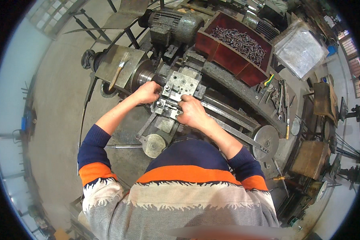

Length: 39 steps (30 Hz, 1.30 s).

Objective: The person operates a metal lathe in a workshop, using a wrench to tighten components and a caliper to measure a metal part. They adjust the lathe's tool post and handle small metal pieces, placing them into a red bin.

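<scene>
My left hand (149, 93) is closed, its fingertips pressed together just in front of the lathe chuck (144, 76); whatever they pinch is too small or hidden to make out. The steel tool slide (181, 85), a block with bolts and holes, lies between my hands. On its right side rests my right hand (193, 112), fingers curled at the block's near edge, with the fingertips partly hidden. A bolt and nut (160, 103) stand up on the slide between my two hands. Below them are a lever arm (148, 125) and a round disc (154, 145).
A dark red bin (236, 68) of small metal parts (239, 43) stands beyond the lathe bed, beside an oily motor (174, 24). A brush (118, 72) lies on the headstock cover (122, 60). Wrenches (282, 100) lie at right, past a large handwheel (266, 140).
</scene>
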Each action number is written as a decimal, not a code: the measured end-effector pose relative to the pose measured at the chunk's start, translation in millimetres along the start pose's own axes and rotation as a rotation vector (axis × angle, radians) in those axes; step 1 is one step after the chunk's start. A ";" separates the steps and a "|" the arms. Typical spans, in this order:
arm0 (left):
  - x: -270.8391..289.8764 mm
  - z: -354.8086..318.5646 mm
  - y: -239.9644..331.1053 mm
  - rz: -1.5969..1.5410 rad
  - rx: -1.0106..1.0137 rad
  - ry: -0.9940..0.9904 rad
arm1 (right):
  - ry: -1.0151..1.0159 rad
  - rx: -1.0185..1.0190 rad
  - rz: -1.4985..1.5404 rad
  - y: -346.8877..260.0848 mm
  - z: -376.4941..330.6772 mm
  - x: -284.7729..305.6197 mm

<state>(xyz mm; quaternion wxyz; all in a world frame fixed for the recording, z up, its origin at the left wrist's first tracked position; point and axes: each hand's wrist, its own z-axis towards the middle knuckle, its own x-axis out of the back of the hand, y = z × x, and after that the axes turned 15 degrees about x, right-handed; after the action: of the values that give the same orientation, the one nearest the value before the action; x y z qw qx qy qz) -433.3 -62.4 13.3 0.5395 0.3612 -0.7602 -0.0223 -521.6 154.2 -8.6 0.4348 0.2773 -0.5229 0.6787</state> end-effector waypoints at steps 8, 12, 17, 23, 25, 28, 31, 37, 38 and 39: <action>1.7 -2.1 0.0 -0.198 0.139 -0.130 | 0.042 0.041 0.000 0.7 5.0 -3.1; 9.9 -2.0 5.9 -0.004 0.079 -0.112 | 0.029 0.041 0.022 3.2 3.0 -0.7; 9.5 -4.0 6.7 0.105 -0.101 0.002 | 0.044 0.046 0.019 0.8 2.9 -2.1; 9.8 -3.8 5.8 0.100 -0.098 -0.019 | 0.058 0.045 0.014 1.2 1.9 -3.0; 9.9 -4.2 5.5 0.108 -0.096 -0.016 | 0.071 0.050 0.011 1.3 1.5 -4.0; 9.8 -5.5 5.4 0.105 -0.120 0.012 | 0.070 0.066 0.002 2.1 0.6 -4.5; 7.5 -4.6 4.2 0.114 -0.152 0.045 | 0.089 0.077 0.002 1.9 -0.5 -5.3; 3.2 -1.5 2.4 0.196 -0.155 0.085 | 0.009 0.063 -0.050 -4.7 6.8 5.0; 1.9 0.0 1.3 0.217 -0.155 0.093 | -0.014 0.064 -0.056 -4.6 9.7 4.0; 1.0 0.7 0.5 0.237 -0.155 0.101 | -0.039 0.066 -0.061 -4.4 13.8 2.1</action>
<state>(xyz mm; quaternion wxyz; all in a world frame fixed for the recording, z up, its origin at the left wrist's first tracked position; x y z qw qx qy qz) -434.3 -62.9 14.1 0.6020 0.2270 -0.7655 0.0012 -519.8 142.0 -0.7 0.4359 0.3204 -0.4999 0.6763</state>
